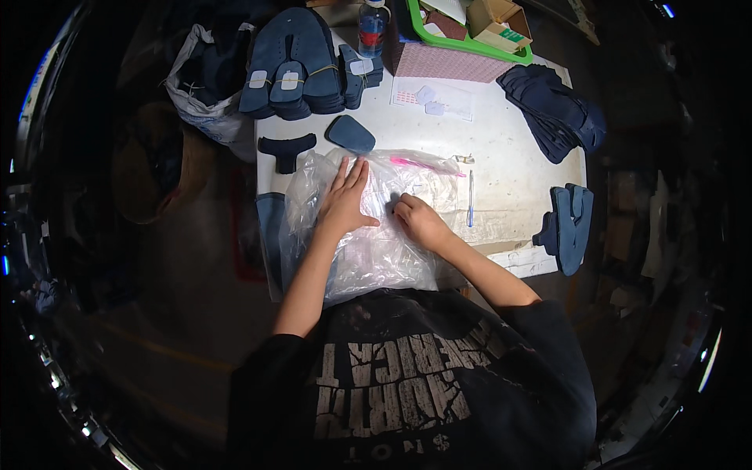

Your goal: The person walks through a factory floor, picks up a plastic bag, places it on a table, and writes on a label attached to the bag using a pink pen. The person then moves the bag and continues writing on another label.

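Note:
A crinkled clear plastic bag [388,262] lies spread over the near part of the white table, right in front of my body. My left hand [343,202] rests flat on it with fingers stretched out and thumb apart. To its right, my right hand [421,222] has its fingers curled into a pinch at the bag's surface. Something small and dark shows at those fingertips, too little visible to name. Beyond the bag's far edge lies a rounded dark blue cut piece [351,135], with a T-shaped navy piece [287,149] to its left.
A pink stick-like item [427,166] and a slim pen [471,200] lie right of centre. Banded stacks of blue cut pieces [294,59], a bottle [373,30] and a pink basket [446,64] stand at the back. More blue pieces [552,110] lie along the right edge.

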Action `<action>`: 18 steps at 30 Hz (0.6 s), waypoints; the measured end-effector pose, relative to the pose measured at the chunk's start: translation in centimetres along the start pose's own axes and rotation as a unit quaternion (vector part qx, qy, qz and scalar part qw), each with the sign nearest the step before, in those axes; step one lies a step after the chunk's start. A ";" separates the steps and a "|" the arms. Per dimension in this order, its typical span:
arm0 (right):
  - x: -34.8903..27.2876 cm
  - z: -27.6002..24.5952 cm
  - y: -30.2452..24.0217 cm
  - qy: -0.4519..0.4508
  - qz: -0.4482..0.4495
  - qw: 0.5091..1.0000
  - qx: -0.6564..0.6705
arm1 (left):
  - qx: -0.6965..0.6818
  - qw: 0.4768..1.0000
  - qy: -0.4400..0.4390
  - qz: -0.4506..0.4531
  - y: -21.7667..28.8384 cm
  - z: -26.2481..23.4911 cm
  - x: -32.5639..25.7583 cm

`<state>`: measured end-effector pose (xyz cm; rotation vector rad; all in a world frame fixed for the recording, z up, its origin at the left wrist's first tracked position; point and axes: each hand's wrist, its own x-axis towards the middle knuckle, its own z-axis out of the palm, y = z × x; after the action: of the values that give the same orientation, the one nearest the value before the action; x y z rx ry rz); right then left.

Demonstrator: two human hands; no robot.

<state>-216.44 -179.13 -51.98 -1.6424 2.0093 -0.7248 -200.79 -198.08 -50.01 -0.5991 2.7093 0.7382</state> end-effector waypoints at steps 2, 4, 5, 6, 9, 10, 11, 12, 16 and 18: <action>-0.1 -0.3 0.1 0.051 0.085 0.994 -0.035 | -0.009 1.000 0.007 0.005 -0.1 0.0 -0.1; -0.1 -0.6 0.2 0.124 0.123 0.983 -0.059 | -0.012 1.000 0.011 0.013 -0.1 0.1 -0.1; -0.1 -0.7 0.2 0.176 0.132 0.973 -0.064 | -0.007 1.000 0.014 0.016 -0.2 0.1 0.0; -0.1 -0.8 0.2 0.094 0.106 0.989 -0.030 | -0.008 1.000 0.010 0.015 -0.2 0.2 0.0; 0.0 -0.9 0.1 -0.054 -0.051 0.996 -0.053 | 0.000 1.000 0.003 0.007 -0.3 0.3 0.2; -0.1 -1.0 0.2 0.007 0.009 0.999 -0.038 | 0.000 1.000 0.002 0.007 -0.3 0.4 0.3; 0.0 -1.1 0.3 0.043 0.080 0.996 -0.026 | 0.000 1.000 0.005 0.006 -0.3 0.4 0.3; 0.0 -1.0 0.3 0.110 0.133 0.983 -0.063 | -0.003 1.000 0.007 0.007 -0.2 0.4 0.2; 0.4 -0.1 0.6 0.066 0.048 0.997 -0.012 | -0.001 1.000 0.007 0.005 -0.2 0.4 0.1; 0.7 0.9 0.3 0.051 -0.009 0.999 -0.004 | 0.003 1.000 0.008 0.006 -0.2 0.4 0.3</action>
<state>-216.27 -179.84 -52.86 -1.6595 2.0722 -0.8235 -200.86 -198.11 -50.51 -0.5910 2.7315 0.7300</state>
